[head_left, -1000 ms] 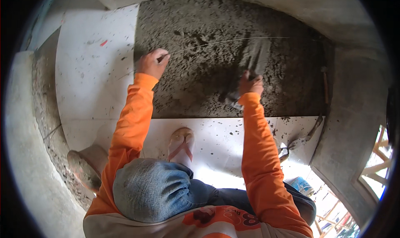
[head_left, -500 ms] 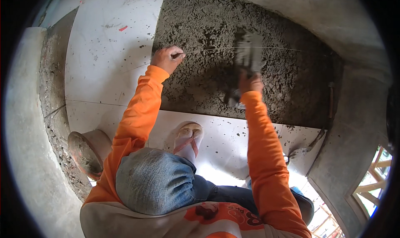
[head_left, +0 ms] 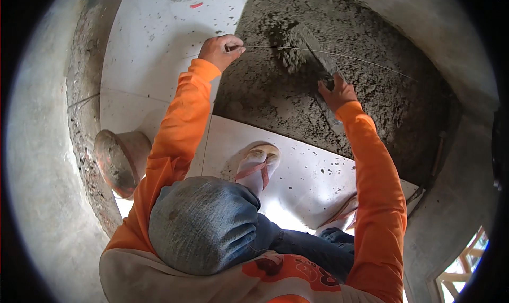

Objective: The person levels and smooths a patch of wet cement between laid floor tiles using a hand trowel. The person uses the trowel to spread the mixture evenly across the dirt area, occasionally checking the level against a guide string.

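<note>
My left hand [head_left: 222, 51] is closed in a pinch on a thin pale string [head_left: 366, 61], above the edge of a white tile [head_left: 159, 64]. The string runs taut to the right, across a bed of wet grey mortar [head_left: 392, 112]. In my right hand [head_left: 338, 93] is the grip of a long steel trowel [head_left: 319, 60], its blade tilted over the mortar. Loose mortar is heaped beside the blade's far end. Where the blade meets the bed is partly hidden by mortar and by my hand.
White tiles speckled with mortar lie left of the bed and along its near side [head_left: 297, 157]. A mortar-stained bucket [head_left: 119, 159] lies tipped by my left arm. My sandalled foot [head_left: 259, 167] rests on the near tiles. Concrete walls [head_left: 42, 144] curve round both sides.
The trowel has gone from a blurred sweep to a slanted, tilted pose, its far end beside heaped mortar. My left hand keeps its pinch on the string. The whole view has shifted and turned.
</note>
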Demonstrator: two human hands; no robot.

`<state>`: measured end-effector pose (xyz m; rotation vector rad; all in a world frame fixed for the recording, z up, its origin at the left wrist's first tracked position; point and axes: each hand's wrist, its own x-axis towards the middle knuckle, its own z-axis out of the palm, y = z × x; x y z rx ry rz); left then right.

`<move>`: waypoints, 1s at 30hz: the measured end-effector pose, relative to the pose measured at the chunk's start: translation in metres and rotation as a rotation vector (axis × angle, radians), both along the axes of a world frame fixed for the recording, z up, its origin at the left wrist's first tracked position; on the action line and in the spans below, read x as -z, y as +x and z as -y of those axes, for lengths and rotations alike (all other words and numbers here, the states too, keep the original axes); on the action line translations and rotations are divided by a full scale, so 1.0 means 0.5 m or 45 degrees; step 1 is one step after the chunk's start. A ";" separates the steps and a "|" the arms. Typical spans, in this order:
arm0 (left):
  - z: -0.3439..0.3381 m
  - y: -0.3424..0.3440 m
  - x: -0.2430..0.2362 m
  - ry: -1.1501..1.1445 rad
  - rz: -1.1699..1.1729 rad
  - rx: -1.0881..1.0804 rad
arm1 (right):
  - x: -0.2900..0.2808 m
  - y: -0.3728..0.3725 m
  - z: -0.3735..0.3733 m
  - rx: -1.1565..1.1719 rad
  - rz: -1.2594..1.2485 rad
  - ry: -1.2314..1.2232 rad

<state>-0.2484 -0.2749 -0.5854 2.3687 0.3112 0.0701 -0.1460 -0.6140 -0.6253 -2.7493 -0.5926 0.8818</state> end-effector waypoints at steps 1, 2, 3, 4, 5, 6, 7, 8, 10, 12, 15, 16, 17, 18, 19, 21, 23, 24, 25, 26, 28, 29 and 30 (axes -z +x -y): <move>-0.014 -0.014 -0.005 0.010 0.000 -0.009 | -0.028 -0.021 -0.022 -0.033 -0.034 -0.040; -0.026 -0.029 -0.012 0.036 -0.046 -0.031 | -0.055 -0.042 -0.045 -0.071 -0.067 -0.078; -0.021 -0.023 -0.005 0.031 -0.040 -0.039 | -0.020 -0.037 -0.006 -0.078 -0.061 -0.083; -0.016 -0.014 0.012 -0.012 -0.005 -0.015 | 0.048 -0.023 0.065 -0.390 0.026 -0.200; -0.020 -0.020 0.019 -0.036 0.015 -0.009 | 0.071 -0.020 0.067 -0.567 0.059 -0.247; -0.018 -0.026 0.017 -0.018 -0.024 -0.031 | 0.064 -0.023 0.056 -0.743 0.099 -0.289; -0.017 -0.030 0.015 -0.015 -0.033 -0.053 | 0.059 -0.017 0.041 -0.605 0.177 -0.209; -0.017 -0.030 0.015 0.020 -0.004 -0.044 | 0.054 -0.010 0.026 -0.465 0.253 -0.130; -0.021 -0.024 0.016 0.056 0.035 -0.041 | 0.036 -0.022 -0.018 -0.426 0.234 -0.075; -0.021 -0.017 0.013 0.082 0.020 -0.040 | 0.031 -0.048 -0.062 -0.304 0.167 -0.070; -0.020 -0.028 0.012 0.116 0.007 -0.061 | -0.029 -0.114 -0.139 -0.086 0.065 -0.065; -0.016 -0.026 0.015 0.090 0.000 -0.081 | -0.022 -0.127 -0.150 -0.181 0.041 -0.070; -0.015 -0.025 0.017 0.064 -0.008 -0.100 | -0.020 -0.138 -0.153 -0.076 -0.028 -0.020; -0.020 -0.031 0.023 0.069 -0.015 -0.104 | -0.051 -0.155 -0.177 0.025 -0.100 0.034; -0.017 -0.031 0.024 0.062 -0.012 -0.107 | -0.048 -0.168 -0.186 0.022 -0.097 0.026; -0.015 -0.027 0.020 0.121 -0.016 -0.089 | -0.031 -0.185 -0.200 0.095 0.045 0.110; -0.010 -0.028 0.014 0.067 -0.041 -0.081 | -0.019 -0.186 -0.197 0.112 0.082 0.183; -0.013 -0.032 0.004 0.027 -0.071 -0.080 | 0.003 -0.178 -0.179 0.153 0.092 0.365; -0.019 -0.036 0.006 0.031 -0.077 -0.087 | 0.000 -0.173 -0.173 0.190 0.094 0.544; -0.026 -0.038 0.008 0.009 -0.067 -0.066 | -0.006 -0.171 -0.163 0.255 0.030 0.604; -0.029 -0.056 0.001 0.008 -0.109 -0.076 | -0.074 -0.177 -0.177 0.557 -0.292 0.591; -0.036 -0.067 0.006 0.006 -0.117 -0.083 | -0.095 -0.181 -0.189 0.794 -0.547 0.512; -0.031 -0.052 0.007 -0.011 -0.097 -0.068 | -0.056 -0.180 -0.186 0.667 -0.334 0.535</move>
